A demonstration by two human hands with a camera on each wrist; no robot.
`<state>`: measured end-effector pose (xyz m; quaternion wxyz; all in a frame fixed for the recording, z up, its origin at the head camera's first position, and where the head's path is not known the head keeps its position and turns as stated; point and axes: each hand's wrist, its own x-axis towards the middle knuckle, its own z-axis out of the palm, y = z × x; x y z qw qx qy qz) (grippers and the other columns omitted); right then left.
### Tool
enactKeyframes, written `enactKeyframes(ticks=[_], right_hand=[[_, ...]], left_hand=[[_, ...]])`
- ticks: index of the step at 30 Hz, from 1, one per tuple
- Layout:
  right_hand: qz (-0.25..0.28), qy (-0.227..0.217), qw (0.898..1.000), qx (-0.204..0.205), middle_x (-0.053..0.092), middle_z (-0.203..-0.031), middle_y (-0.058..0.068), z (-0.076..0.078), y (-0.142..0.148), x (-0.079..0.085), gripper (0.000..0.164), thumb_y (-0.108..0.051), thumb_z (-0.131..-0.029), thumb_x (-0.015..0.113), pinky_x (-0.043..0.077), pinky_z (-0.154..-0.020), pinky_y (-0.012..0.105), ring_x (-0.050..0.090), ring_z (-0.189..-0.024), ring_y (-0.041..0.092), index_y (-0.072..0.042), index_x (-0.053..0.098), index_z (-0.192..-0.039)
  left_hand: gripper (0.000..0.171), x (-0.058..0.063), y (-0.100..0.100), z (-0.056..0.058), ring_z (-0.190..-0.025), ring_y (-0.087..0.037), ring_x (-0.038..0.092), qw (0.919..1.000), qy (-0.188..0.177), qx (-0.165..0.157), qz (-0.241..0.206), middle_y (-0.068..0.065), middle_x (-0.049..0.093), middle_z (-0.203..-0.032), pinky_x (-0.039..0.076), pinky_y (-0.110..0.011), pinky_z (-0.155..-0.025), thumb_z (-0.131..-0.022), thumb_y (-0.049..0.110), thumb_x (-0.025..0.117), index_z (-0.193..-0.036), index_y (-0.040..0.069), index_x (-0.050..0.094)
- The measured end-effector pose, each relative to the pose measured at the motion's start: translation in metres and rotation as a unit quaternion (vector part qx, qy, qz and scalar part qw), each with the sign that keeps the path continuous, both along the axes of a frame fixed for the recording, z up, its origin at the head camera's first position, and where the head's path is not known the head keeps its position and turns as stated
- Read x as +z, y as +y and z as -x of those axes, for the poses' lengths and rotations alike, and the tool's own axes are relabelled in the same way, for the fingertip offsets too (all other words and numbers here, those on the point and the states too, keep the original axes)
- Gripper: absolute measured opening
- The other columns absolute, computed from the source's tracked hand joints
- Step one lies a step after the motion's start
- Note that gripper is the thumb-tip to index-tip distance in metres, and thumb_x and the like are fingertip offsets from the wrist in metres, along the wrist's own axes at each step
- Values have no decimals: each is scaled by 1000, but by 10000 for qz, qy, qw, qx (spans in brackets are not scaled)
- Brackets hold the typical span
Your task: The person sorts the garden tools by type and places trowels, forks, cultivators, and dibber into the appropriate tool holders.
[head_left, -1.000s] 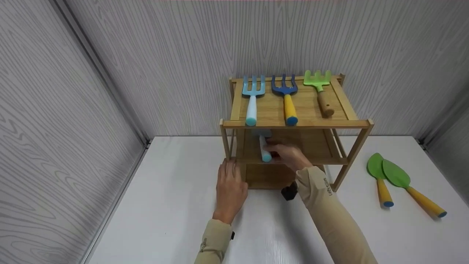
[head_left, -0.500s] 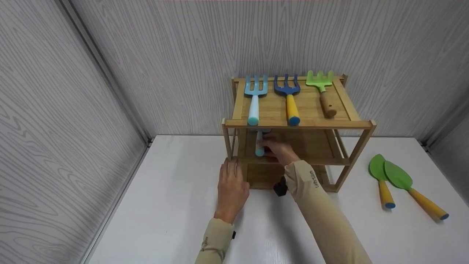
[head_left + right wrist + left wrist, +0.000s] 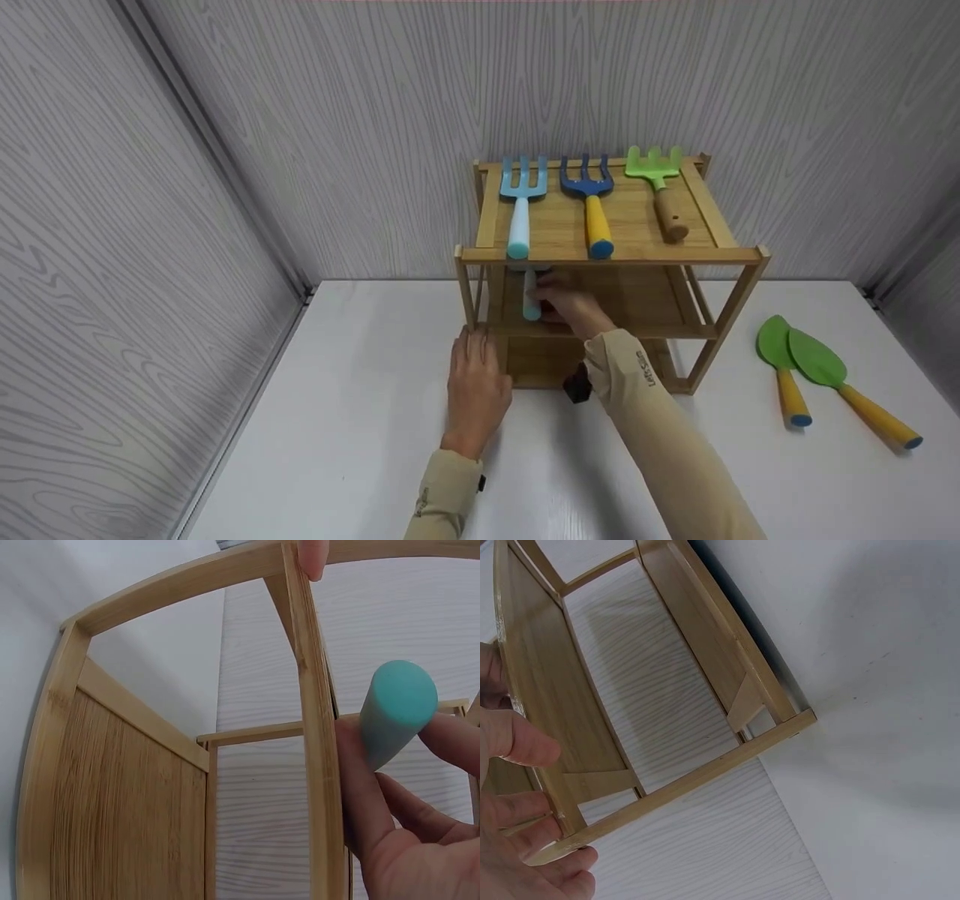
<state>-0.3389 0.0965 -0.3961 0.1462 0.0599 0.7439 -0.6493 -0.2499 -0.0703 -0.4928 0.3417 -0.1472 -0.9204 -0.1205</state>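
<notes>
In the head view my right hand [image 3: 571,300] holds a light blue garden hand tool by its handle [image 3: 531,300] on the middle shelf of a wooden rack [image 3: 600,330]. The top shelf hides most of the tool's head, so its kind is unclear. The right wrist view shows the turquoise handle end [image 3: 405,694] between thumb and fingers, close to the shelf edge. My left hand [image 3: 478,390] grips the rack at its front left post, with the thumb on the shelf side and fingers around the post [image 3: 570,814] in the left wrist view.
On the top shelf lie a light blue hand fork [image 3: 520,217], a dark blue fork with yellow handle [image 3: 595,214] and a green fork with wooden handle [image 3: 667,210]. Two green trowels, one [image 3: 789,382] left of the other [image 3: 874,412], lie right on the white table [image 3: 360,420].
Over the last second my right hand has moved the light blue tool slightly left and deeper onto the middle shelf. Since half a second ago it has barely moved. My left hand stays on the rack.
</notes>
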Motion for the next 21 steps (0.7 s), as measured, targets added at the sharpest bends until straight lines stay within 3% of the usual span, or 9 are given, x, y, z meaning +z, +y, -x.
enactKeyframes(ticks=[11,21], right_hand=[[280,601,9971,363,59,-133,27,-15,28,-4,51,-15,-100,61,57,-90,42,65,-112,36,4,48,-145],[692,237,9972,175,54,-133,27,-29,61,0,58,-14,-101,60,58,-88,43,65,-109,34,3,38,-151]], left_hand=[[56,1,1,-1,-133,-44,46,9998,-115,-68,-143,-24,53,-136,35,-50,-114,-83,4,73,-133,-11,54],[56,1,0,-1,-132,-44,46,9999,-90,-97,-98,-25,52,-135,36,-51,-113,-81,2,74,-132,-12,53]])
